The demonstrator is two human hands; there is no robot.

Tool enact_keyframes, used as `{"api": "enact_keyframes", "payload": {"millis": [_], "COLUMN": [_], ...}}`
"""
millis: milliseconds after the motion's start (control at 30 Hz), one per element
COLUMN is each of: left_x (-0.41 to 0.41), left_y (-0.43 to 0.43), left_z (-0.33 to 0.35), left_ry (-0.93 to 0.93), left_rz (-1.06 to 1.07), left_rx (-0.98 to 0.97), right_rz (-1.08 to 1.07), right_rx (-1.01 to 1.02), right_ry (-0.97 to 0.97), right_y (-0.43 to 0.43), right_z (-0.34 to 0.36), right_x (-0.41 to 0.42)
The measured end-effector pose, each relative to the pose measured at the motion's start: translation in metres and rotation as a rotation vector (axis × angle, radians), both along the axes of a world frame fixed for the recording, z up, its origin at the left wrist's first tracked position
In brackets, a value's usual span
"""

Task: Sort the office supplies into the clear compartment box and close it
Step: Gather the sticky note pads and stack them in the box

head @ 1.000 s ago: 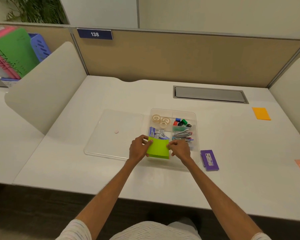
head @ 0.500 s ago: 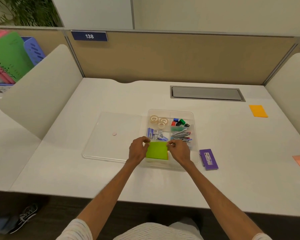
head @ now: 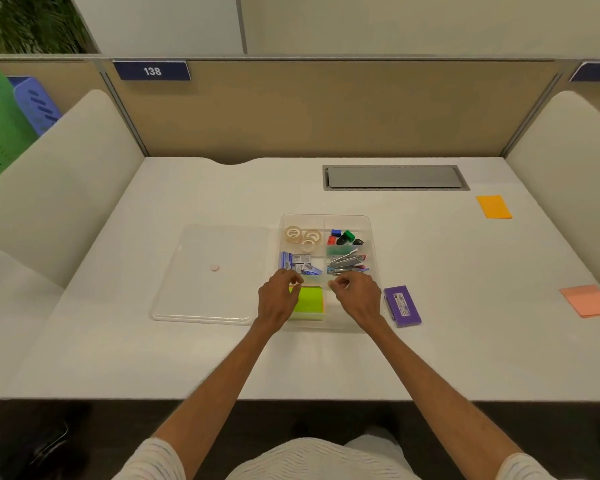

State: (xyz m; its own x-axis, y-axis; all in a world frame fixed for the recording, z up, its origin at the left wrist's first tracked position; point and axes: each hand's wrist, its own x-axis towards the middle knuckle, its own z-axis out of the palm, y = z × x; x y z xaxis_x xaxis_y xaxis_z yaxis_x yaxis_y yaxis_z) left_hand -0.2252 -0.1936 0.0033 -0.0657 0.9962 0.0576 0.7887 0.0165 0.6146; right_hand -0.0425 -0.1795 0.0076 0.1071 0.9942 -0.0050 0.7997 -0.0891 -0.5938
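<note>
The clear compartment box [head: 374,251] sits open at the desk's middle. It holds tape rolls [head: 302,235], small coloured clips [head: 345,237], staple boxes [head: 297,266] and metal staplers [head: 347,265]. A lime green sticky-note pad [head: 309,301] lies in the near left compartment. My left hand [head: 278,303] hovers at the pad's left edge and hides part of it. My right hand [head: 356,299] hangs over the near right compartment, apart from the pad. Both hands have their fingertips curled together around nothing. The clear lid [head: 208,282] lies flat to the left of the box.
A purple case [head: 402,305] lies just right of the box. An orange pad [head: 493,206] is at the far right and a salmon pad [head: 587,301] near the right divider. A grey cable hatch [head: 395,177] sits at the back. White dividers flank the desk.
Both hands held the green pad over the box, lowered it into the near left compartment and let go. They have since drawn slightly apart.
</note>
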Motion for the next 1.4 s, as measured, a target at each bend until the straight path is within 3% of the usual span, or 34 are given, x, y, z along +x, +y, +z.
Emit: {"api": "enact_keyframes", "payload": {"millis": [433,633,767,933,1400], "left_x": [0.126,0.205,0.254,0.318,0.445], "left_y": [0.016,0.019,0.029,0.044,0.1], "left_z": [0.003,-0.002,0.0,-0.011,-0.029], "left_ry": [-0.041,-0.026,0.067,-0.016,0.024], "left_rz": [-0.152,-0.163,-0.293,-0.314,-0.439], "left_rx": [-0.017,0.029,0.14,0.065,-0.036], "right_rz": [-0.263,-0.32,-0.373,-0.433,-0.616], "right_rx": [0.014,-0.014,-0.045,-0.121,-0.293], "right_ry": [0.117,0.09,0.108,0.087,-0.047], "right_y": [-0.013,-0.02,-0.017,-0.006,0.028], "right_z": [0.001,-0.008,-0.009,-0.016,-0.028], "right_x": [0.126,0.211,0.268,0.335,0.482]}}
